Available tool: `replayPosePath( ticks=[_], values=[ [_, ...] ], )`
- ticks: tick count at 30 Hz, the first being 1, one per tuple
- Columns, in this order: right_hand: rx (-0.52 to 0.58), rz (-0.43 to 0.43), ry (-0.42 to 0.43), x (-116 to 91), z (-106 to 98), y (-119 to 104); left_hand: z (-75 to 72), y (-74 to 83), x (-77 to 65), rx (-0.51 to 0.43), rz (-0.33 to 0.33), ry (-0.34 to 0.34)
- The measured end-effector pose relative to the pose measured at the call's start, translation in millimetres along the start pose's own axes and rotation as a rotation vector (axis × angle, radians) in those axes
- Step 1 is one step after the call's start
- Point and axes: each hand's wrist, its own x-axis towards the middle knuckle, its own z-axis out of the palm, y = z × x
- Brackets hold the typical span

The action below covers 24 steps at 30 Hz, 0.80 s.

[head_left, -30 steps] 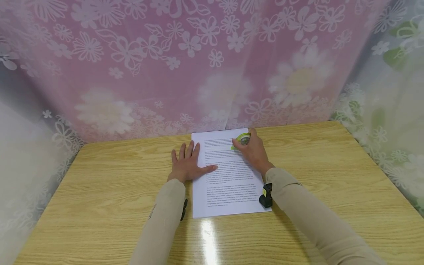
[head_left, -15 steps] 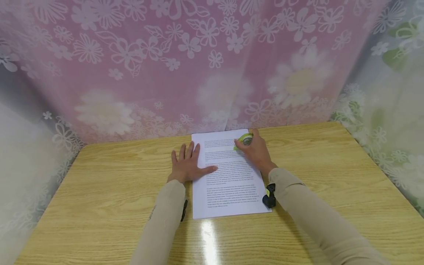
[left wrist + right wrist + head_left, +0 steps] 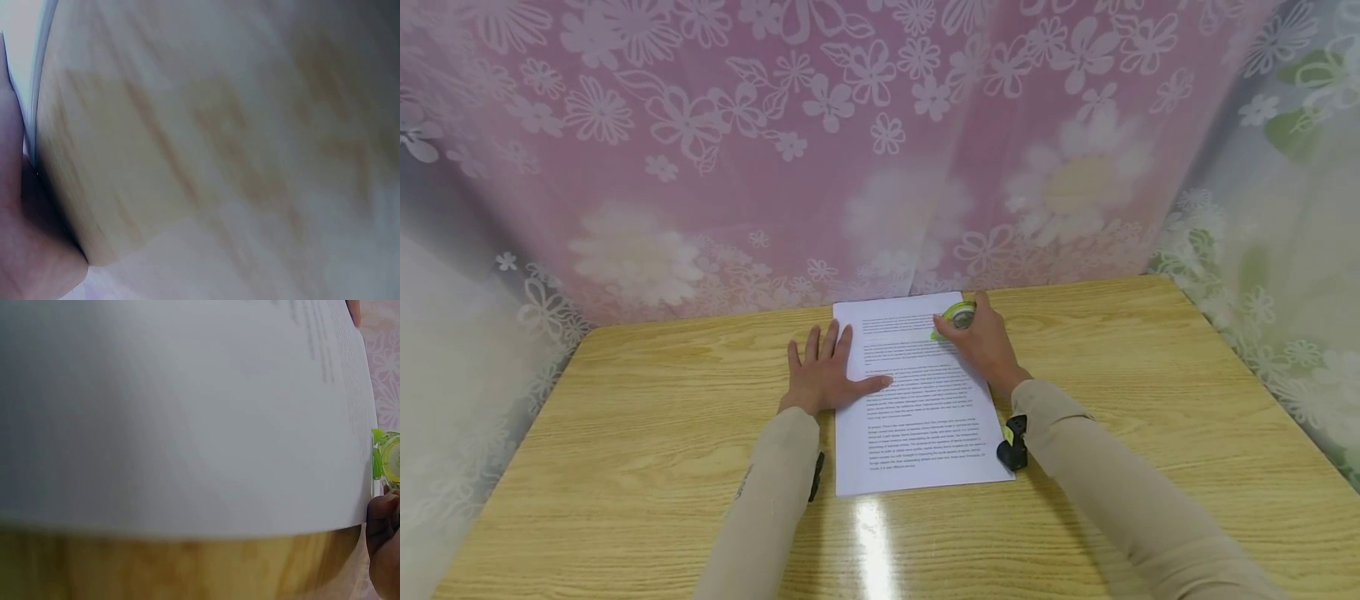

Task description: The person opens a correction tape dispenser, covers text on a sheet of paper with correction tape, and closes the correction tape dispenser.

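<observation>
A stack of printed white paper point(image 3: 925, 404) lies on the wooden table. My left hand point(image 3: 826, 377) rests flat at its left edge, fingers spread and thumb reaching over the text. Near the top right of the sheet, my right hand point(image 3: 988, 348) pinches a green correction tape point(image 3: 961, 312) between thumb and fingers. The tape's tip is down at the upper lines of print. In the right wrist view, the correction tape point(image 3: 389, 455) shows a clear body and a green end beside the paper point(image 3: 237, 425). Only part of the left hand point(image 3: 28, 247) shows in the left wrist view.
The wooden table point(image 3: 662, 433) extends to both sides of the paper. A pink floral curtain point(image 3: 820, 192) hangs right behind its back edge, with pale floral cloth point(image 3: 1285, 250) on the right. Black wrist cameras point(image 3: 1013, 446) are strapped at the sleeves.
My right hand has slid a little to the right across the upper text with the correction tape. The left hand stays in place on the paper.
</observation>
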Motion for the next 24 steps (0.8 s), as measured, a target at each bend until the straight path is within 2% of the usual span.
replayPosePath(
  ticks=[9, 18, 24],
  values=[
    [0.003, 0.001, 0.005, 0, -2, 0, 9.6, -5.3, 9.5, -0.019, -0.002, 0.013],
    [-0.024, 0.009, -0.002, -1, -6, 3, 6.5, -3.7, 6.7, -0.004, -0.007, -0.003],
    [-0.033, 0.014, -0.007, 0, -8, 4, 11.3, -7.0, 12.1, -0.008, -0.012, -0.006]
  ],
)
